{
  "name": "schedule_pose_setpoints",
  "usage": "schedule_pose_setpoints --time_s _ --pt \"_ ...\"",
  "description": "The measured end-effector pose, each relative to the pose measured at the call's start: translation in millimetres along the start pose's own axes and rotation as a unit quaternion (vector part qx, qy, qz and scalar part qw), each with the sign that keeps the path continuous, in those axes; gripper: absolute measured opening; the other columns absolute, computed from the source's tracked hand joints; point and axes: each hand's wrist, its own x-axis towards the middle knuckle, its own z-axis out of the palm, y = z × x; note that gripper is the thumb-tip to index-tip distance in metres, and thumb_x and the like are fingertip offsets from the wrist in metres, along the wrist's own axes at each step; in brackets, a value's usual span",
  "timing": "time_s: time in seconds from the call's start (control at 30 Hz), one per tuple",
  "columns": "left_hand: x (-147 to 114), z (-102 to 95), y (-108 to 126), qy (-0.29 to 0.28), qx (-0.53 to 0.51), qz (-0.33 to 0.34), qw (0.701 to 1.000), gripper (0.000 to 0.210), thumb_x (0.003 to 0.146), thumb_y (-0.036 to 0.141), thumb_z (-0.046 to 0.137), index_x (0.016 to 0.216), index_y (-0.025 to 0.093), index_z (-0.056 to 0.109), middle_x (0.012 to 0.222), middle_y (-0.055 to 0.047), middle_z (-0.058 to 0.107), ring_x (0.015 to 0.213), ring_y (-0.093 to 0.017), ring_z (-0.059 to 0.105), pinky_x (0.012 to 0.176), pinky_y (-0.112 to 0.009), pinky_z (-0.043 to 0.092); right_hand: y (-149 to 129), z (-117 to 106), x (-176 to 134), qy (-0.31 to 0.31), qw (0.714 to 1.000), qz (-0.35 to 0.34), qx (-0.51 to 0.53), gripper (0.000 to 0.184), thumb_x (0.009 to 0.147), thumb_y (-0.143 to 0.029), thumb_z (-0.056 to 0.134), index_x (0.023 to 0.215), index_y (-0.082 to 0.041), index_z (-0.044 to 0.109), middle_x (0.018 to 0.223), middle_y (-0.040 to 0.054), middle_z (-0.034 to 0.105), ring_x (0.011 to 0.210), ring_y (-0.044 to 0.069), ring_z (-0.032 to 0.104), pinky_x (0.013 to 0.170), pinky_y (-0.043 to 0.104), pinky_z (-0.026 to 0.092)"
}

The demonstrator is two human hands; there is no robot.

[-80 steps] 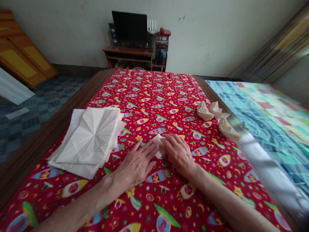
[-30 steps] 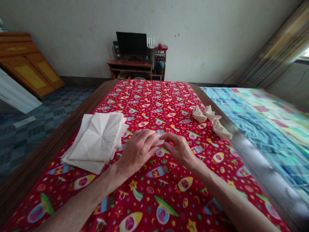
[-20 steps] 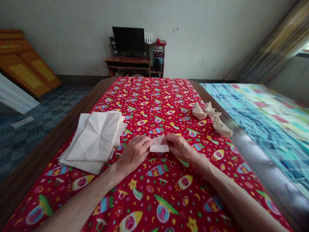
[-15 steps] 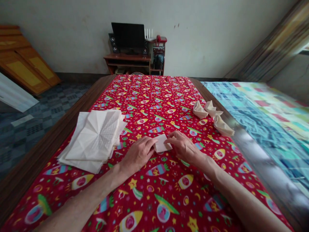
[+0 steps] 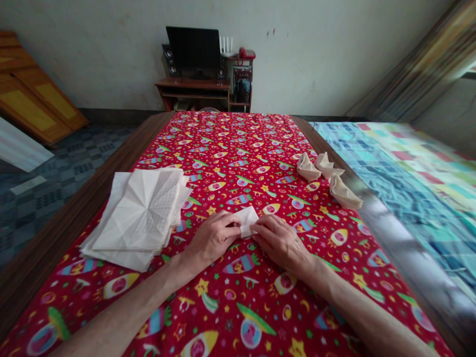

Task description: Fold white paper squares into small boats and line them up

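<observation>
Basically, folded paper [image 5: 248,218] sat mid-table between the two hands, on or just above the red cloth [image 5: 238,163]; one corner pointed away from the person, a touch right; long axis unclear, fingers covered both sides. Left hand [image 5: 214,235] had its grip closed on the paper's left edge; right hand [image 5: 281,243] touched the lower right edge with its fingertips, thumb hidden, so couldn't tell if that grip pinched or only pressed. Sheet stack [image 5: 139,210] lay well apart to the left, top sheet creased in rays, long axis running away and leaning right; three folded pieces [image 5: 308,167] stood near the table's [image 5: 128,151] right edge, nearest one angled down-right.
</observation>
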Motion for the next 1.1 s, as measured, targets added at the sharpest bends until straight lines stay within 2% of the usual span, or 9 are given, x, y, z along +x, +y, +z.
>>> schedule_pose_setpoints --time_s 0.1,0.23,0.4,0.57,0.67,0.77,1.1 --pt "0 2.1 -2 -0.007 -0.008 0.014 1.000 0.014 0.088 0.021 0.057 0.088 0.024 0.071 0.096 -0.001 0.066 0.088 -0.017 0.056 0.077 -0.030 0.048 1 0 -1 0.017 1.000 -0.014 -0.002 0.017 0.093 -0.024 0.050 0.100 -0.016 0.062 0.092 0.0081 0.061 0.085 0.018 0.055 0.074 0.030 0.046" --pt "1 4.3 -4 0.018 -0.027 -0.032 0.999 0.009 0.086 0.017 0.060 0.085 0.020 0.069 0.091 -0.002 0.066 0.085 -0.017 0.057 0.077 -0.029 0.048 -2 -1 2 0.008 0.999 0.001 -0.036 0.016 0.092 -0.027 0.051 0.096 -0.017 0.063 0.090 0.0069 0.062 0.082 0.018 0.054 0.073 0.030 0.044" --pt "4 4.7 -14 0.026 -0.052 -0.050 0.997 0.012 0.088 0.017 0.057 0.096 0.019 0.065 0.094 -0.003 0.062 0.088 -0.016 0.058 0.081 -0.028 0.048 -9 -2 6 -0.022 0.995 0.047 -0.086 0.020 0.093 -0.024 0.047 0.084 -0.019 0.064 0.077 0.0039 0.059 0.075 0.017 0.052 0.063 0.027 0.038" --pt "11 4.4 -22 0.028 -0.078 -0.073 0.994 0.008 0.089 0.017 0.056 0.084 0.017 0.062 0.086 -0.002 0.059 0.083 -0.014 0.057 0.077 -0.026 0.047 -10 1 3 -0.006 0.989 0.146 -0.010 0.027 0.095 -0.028 0.044 0.076 -0.019 0.061 0.072 0.0011 0.056 0.065 0.012 0.051 0.059 0.023 0.034" --pt "15 3.5 -22 0.004 -0.056 -0.105 0.993 0.010 0.090 0.021 0.055 0.082 0.017 0.059 0.085 -0.001 0.058 0.082 -0.015 0.056 0.075 -0.027 0.045 -8 2 4 -0.006 0.978 0.204 0.032 0.024 0.095 -0.031 0.046 0.078 -0.019 0.059 0.071 -0.0006 0.058 0.062 0.010 0.052 0.059 0.022 0.033" --pt "18 2.4 -19 -0.014 -0.019 -0.129 0.991 0.014 0.091 0.025 0.053 0.080 0.017 0.056 0.084 -0.002 0.056 0.081 -0.016 0.055 0.075 -0.028 0.044 -6 3 7 -0.017 0.972 0.232 0.022 0.026 0.094 -0.031 0.046 0.073 -0.019 0.056 0.066 -0.0021 0.058 0.056 0.009 0.050 0.056 0.022 0.029" --pt "26 -3.7 -10 -0.054 0.098 -0.174 0.978 0.021 0.090 0.033 0.055 0.075 0.019 0.054 0.084 -0.002 0.054 0.082 -0.018 0.054 0.074 -0.029 0.043 -2 -1 12 -0.058 0.971 0.231 -0.035 0.029 0.093 -0.034 0.046 0.069 -0.018 0.051 0.064 -0.0010 0.058 0.054 0.010 0.049 0.053 0.024 0.023"
